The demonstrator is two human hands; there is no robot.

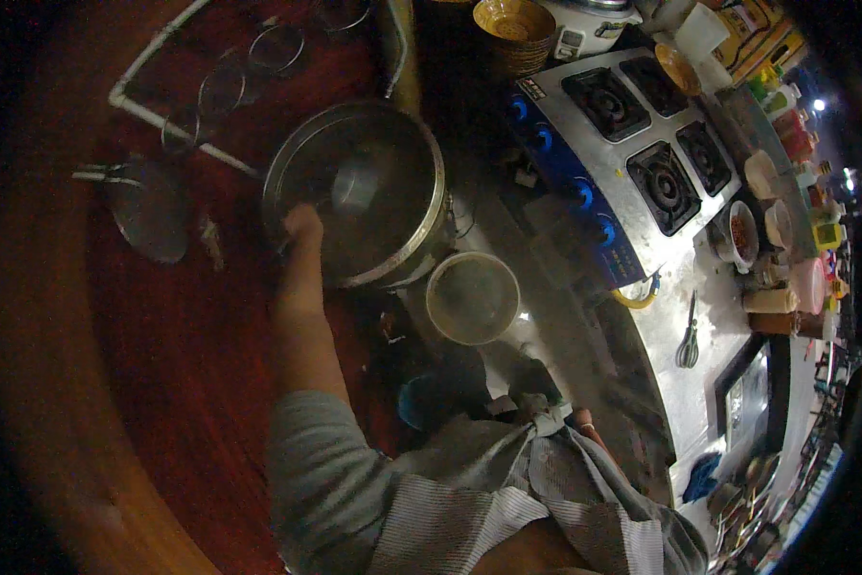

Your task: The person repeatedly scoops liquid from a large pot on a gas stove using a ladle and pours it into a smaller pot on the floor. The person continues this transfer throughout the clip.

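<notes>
My left hand (pixel 303 221) reaches over the left side of a large round metal pot (pixel 410 253), its fingers seemingly curled. Dimness and blur hide what they hold, if anything. A pale shape (pixel 355 185) shows inside the pot, right of that hand; it could be a utensil or a reflection. Only a small part of my right hand (pixel 583 418) shows, low at my waist beside the knotted apron (pixel 550 421); its fingers are mostly hidden. A round pale-rimmed bucket (pixel 473 298) stands just below and right of the pot.
To the right, a gas stove (pixel 635 215) with several burners sits on a metal counter (pixel 679 395) bearing scissors (pixel 688 345), bowls and bottles. Stacked yellow bowls (pixel 515 29) stand near a rice cooker (pixel 589 32). A white pipe (pixel 179 132) and a metal dustpan-like object (pixel 150 208) lie left.
</notes>
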